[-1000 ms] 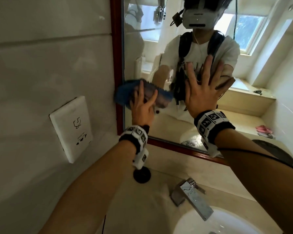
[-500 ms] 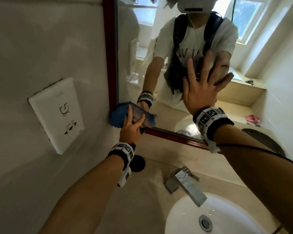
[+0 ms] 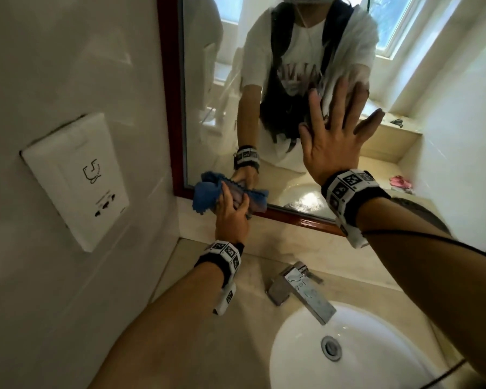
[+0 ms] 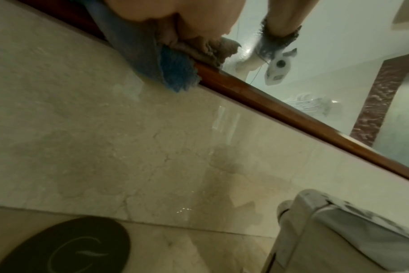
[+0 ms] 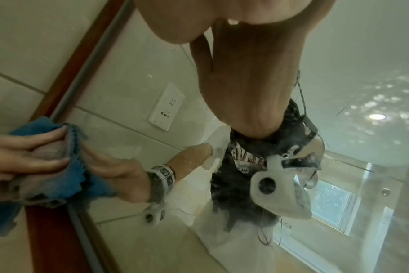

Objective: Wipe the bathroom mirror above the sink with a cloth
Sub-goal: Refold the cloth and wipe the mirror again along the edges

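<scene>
I am pressing the cloth (image 3: 205,192) with my left hand (image 3: 232,216) against the mirror's (image 3: 208,108) lower left corner, fingers laid fairly straight over the bunched blue fabric, which is overlapping the wooden frame (image 3: 300,220) and hanging slightly below its bottom edge. My right hand (image 3: 335,138) is resting flat on the glass further right, fingers spread wide, holding nothing. Below, the tap (image 3: 300,290) is standing at the sink's (image 3: 376,360) back rim, and a socket plate (image 3: 76,178) is sitting on the left wall.
</scene>
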